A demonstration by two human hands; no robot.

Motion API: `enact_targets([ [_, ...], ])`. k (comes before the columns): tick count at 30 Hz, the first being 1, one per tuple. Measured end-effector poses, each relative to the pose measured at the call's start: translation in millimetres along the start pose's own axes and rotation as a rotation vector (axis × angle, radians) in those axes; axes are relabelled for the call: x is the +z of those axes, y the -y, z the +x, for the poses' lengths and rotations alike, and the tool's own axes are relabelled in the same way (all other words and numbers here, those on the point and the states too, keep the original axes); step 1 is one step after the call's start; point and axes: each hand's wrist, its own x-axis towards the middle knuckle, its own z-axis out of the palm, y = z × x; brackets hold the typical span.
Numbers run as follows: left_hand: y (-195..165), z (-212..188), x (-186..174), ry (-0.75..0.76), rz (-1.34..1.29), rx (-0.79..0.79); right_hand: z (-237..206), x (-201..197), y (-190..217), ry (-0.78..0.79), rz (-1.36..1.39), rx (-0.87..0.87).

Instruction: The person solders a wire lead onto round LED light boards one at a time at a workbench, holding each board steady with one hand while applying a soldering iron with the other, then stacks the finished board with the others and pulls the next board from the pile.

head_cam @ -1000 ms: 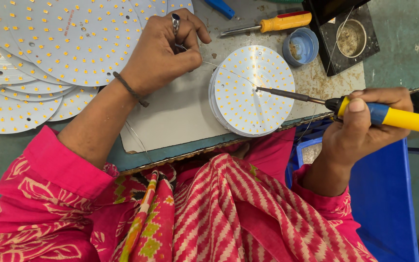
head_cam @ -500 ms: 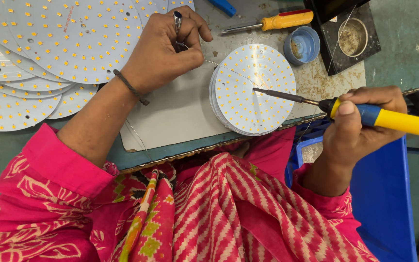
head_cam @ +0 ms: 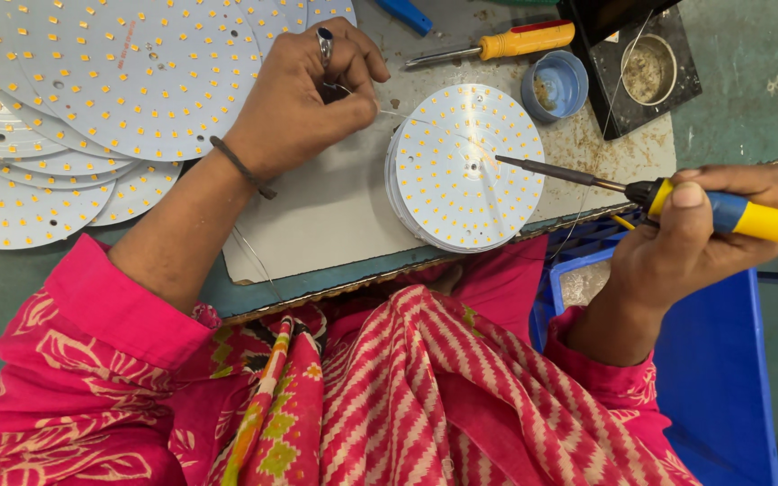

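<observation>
Right hand (head_cam: 691, 238) wrapped tight around yellow-and-blue soldering iron (head_cam: 677, 202); its dark tip lies over the round LED board stack (head_cam: 463, 166), left of the grip. Left hand (head_cam: 303, 90) pinches thin solder wire (head_cam: 398, 114), fingers closed on it; the wire runs right toward the stack's upper edge. Yellow-handled screwdriver (head_cam: 497, 45) beyond.

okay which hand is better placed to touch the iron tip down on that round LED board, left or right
Right, probably. The right hand grips the soldering iron, its tip over the round LED board. The left hand pinches a thin solder wire at the board's edge.
</observation>
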Motion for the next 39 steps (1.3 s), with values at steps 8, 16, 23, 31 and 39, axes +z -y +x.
enact_targets([
  [8, -6.1, -1.7, -0.8, 0.055, 0.082, -0.012, -2.9, 3.8, 1.0, 0.008, 0.023, 0.028],
  [16, -8.2, -0.3, 1.8, 0.059, 0.134, -0.035, -6.6, 8.5, 0.8, -0.006, 0.017, 0.031],
  [23, -8.2, -0.2, 0.7, 0.062, 0.139, -0.015, -7.4, 10.6, 4.4, 0.037, 0.023, 0.029],
  [31, -8.4, 1.2, 1.2, 0.062, 0.154, -0.007, -6.7, 8.6, 3.4, 0.052, 0.01, 0.016],
  [39, -8.0, 1.2, 1.7, 0.058, 0.159, -0.012, -8.1, 8.6, 4.2, 0.069, 0.027, 0.021],
])
